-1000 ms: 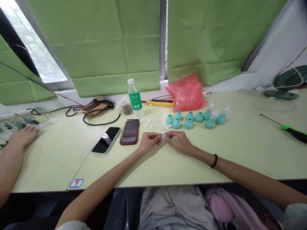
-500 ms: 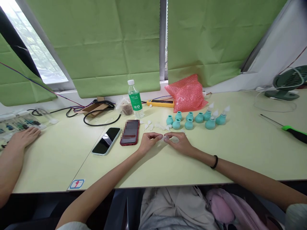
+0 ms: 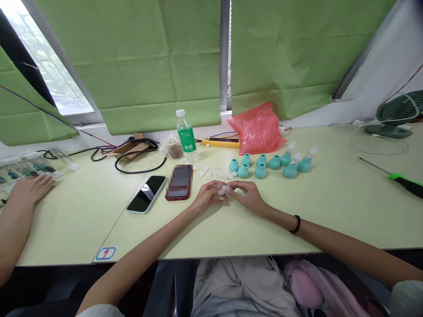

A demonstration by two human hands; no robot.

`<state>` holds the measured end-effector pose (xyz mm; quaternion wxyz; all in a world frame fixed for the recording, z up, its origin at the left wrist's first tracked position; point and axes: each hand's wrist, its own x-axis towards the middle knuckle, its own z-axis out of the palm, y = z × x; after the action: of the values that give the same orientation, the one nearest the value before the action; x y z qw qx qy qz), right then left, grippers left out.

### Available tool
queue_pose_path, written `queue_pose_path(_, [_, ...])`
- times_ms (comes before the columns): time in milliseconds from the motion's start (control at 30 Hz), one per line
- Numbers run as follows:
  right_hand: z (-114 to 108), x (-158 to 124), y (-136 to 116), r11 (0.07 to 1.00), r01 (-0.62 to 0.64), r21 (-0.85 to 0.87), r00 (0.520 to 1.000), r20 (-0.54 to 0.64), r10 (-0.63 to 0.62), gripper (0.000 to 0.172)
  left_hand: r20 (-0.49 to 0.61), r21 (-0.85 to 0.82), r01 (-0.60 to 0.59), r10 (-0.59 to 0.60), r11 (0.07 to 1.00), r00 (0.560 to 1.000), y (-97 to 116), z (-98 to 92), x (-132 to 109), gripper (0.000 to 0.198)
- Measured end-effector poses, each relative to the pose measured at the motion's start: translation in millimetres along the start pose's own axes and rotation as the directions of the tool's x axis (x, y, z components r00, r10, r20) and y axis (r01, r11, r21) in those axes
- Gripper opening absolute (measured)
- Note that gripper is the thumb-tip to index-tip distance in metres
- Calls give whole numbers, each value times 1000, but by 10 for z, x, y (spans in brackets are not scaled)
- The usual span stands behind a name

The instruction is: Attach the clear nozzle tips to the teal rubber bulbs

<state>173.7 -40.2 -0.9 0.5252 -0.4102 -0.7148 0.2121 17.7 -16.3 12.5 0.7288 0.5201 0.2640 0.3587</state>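
Pinching a clear piece (image 3: 224, 190) between narrowly parted fingers, your left hand (image 3: 205, 197) and right hand (image 3: 249, 196) are nearly touching.

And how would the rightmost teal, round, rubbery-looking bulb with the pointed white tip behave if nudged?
The teal, round, rubbery-looking bulb would probably roll once knocked over, given its curved sides. The tall, pointed white tip above its neck may make it tip sooner. It is likely light for its size, since the open-mouthed teal bulbs nearby look hollow.
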Motion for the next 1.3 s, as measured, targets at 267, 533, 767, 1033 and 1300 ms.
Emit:
queue_pose_path(267, [6,-14,-49,993,-67,96,996,72,60,18,125,-15,193,-189,981,974,-11,-20,-2,32])
queue_pose_path(533, [17,-27,-70,997,-60,54,994,91,55,19,161,-68,196,-183,978,970,3,-78,0,20])
queue_pose_path(767, [20,-23,-74,991,-82,109,993,90,72,21,103,-118,205,-193,972,976,-7,-33,-14,23])
queue_pose_path(1033, [30,-15,-46,987,-97,132,993,84,86,21,104,-150,190,-176,970,979,-17,-40,-11,19])
queue_pose_path(1300, [5,-15,-62,986,-98,134,991,99,85,22,100,-83,114,-106,990,989,-4,-43,-22,20])
